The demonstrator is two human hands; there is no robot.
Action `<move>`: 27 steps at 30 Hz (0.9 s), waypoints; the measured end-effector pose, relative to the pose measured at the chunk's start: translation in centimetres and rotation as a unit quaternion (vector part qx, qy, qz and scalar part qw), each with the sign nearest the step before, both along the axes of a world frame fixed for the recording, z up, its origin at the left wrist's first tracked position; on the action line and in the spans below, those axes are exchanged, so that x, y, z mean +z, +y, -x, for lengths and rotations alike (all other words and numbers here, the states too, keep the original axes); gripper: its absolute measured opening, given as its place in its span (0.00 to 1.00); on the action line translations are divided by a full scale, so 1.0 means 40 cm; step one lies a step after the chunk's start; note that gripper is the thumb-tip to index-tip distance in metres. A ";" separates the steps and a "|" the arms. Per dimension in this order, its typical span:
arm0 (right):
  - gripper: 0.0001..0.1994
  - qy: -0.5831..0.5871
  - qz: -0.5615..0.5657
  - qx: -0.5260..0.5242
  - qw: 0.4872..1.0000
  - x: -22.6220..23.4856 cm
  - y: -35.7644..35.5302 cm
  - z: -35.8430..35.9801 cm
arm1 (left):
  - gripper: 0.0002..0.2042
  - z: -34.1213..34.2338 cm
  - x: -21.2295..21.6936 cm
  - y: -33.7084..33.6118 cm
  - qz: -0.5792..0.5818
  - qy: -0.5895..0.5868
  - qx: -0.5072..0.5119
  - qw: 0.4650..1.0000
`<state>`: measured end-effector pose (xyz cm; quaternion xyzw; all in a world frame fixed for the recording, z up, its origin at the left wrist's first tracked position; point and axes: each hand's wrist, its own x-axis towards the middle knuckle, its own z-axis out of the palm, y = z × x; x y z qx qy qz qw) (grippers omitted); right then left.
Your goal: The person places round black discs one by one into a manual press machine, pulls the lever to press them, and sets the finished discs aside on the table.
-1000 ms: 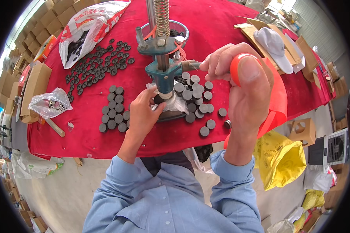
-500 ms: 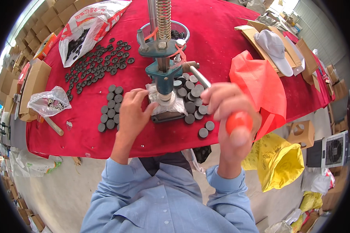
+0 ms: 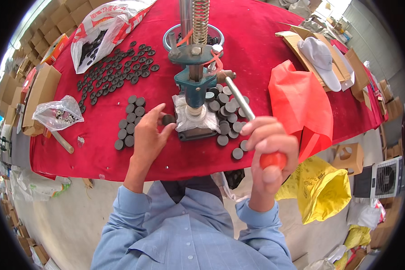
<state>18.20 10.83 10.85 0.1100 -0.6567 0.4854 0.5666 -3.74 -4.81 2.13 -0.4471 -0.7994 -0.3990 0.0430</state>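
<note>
A green hand-lever press [image 3: 196,85] with a tall spring stands on the red-covered table, its tip down on crumpled clear plastic over the base [image 3: 197,133]. Just left of that tip, my left hand [image 3: 149,135] pinches a small black round cap [image 3: 168,119] between thumb and fingers. My right hand [image 3: 276,141] is wrapped round the red ball knob [image 3: 272,160] of the press lever [image 3: 239,98]. Grey-black discs [image 3: 130,118] lie in rows beside my left hand. More loose discs [image 3: 231,107] are heaped to the right of the press.
Black ribbed caps [image 3: 117,74] spread over the far left, by an open white bag [image 3: 92,47]. A clear bag of small metal parts [image 3: 58,116] and a wooden handle [image 3: 63,142] lie left. A red bag [image 3: 299,105], cardboard and a grey cap [image 3: 318,58] are right.
My left hand has drawn slightly back from the press tip, and a black cap now shows in its fingers. My right hand and the lever knob have come lower and nearer. The view has shifted slightly.
</note>
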 end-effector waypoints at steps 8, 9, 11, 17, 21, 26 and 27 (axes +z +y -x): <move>0.25 -0.171 0.097 -0.033 0.980 0.268 0.076 0.110 | 0.37 -0.055 0.001 0.111 -0.033 -0.028 -0.063 0.997; 0.23 -0.176 0.099 -0.040 0.979 0.282 0.082 0.119 | 0.37 -0.053 -0.006 0.124 -0.033 -0.028 -0.064 0.997; 0.22 -0.174 0.106 -0.044 0.978 0.286 0.081 0.122 | 0.36 -0.050 -0.014 0.147 -0.048 -0.013 -0.054 0.997; 0.15 -0.058 0.095 0.021 0.994 0.193 0.053 0.087 | 0.31 -0.059 -0.007 0.145 -0.047 0.001 -0.035 0.998; 0.20 -0.007 0.043 0.011 0.999 0.057 -0.002 0.034 | 0.26 -0.041 0.000 0.076 -0.076 0.016 -0.020 0.997; 0.23 0.018 0.064 -0.021 0.998 -0.108 -0.042 -0.009 | 0.20 -0.025 -0.003 -0.075 0.101 0.127 0.024 0.986; 0.22 0.009 0.057 -0.030 0.998 -0.103 -0.043 -0.011 | 0.22 -0.025 -0.007 -0.098 0.127 0.099 0.012 0.987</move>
